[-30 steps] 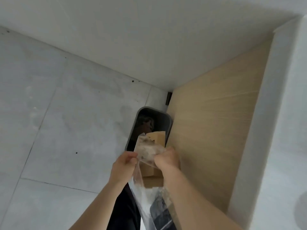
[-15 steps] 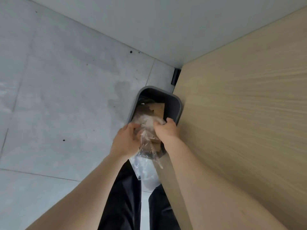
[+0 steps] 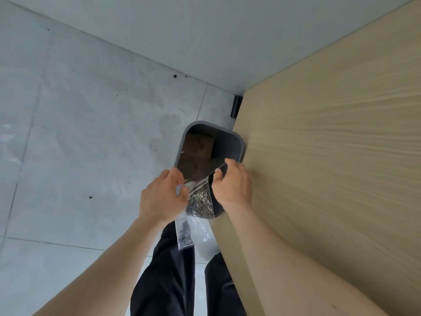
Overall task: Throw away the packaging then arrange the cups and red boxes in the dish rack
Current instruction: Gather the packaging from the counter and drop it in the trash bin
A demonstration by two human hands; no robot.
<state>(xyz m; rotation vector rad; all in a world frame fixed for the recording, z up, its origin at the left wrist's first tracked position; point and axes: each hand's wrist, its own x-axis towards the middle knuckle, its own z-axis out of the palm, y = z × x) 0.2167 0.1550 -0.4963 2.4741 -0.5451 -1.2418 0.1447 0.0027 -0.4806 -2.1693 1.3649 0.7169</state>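
Observation:
A dark grey waste bin (image 3: 230, 142) stands on the floor against a wooden panel. Brown cardboard (image 3: 196, 153) lies inside it. Over the bin's near rim hangs a clear plastic bag (image 3: 198, 208), its lower end trailing down toward my legs. My left hand (image 3: 161, 197) pinches the bag's left edge. My right hand (image 3: 232, 183) holds the bag's upper right edge at the bin's rim. Cups, red boxes and the dish rack are out of sight.
A light wooden panel (image 3: 330, 156) fills the right side, close to my right arm. Grey tiled floor (image 3: 79, 133) stretches left. A white wall (image 3: 182, 37) runs behind the bin. My dark trousers (image 3: 168, 281) are below the bag.
The cardboard has dropped from between my hands into the bin. Both hands moved down to the bin's rim, and the plastic bag now hangs stretched between them.

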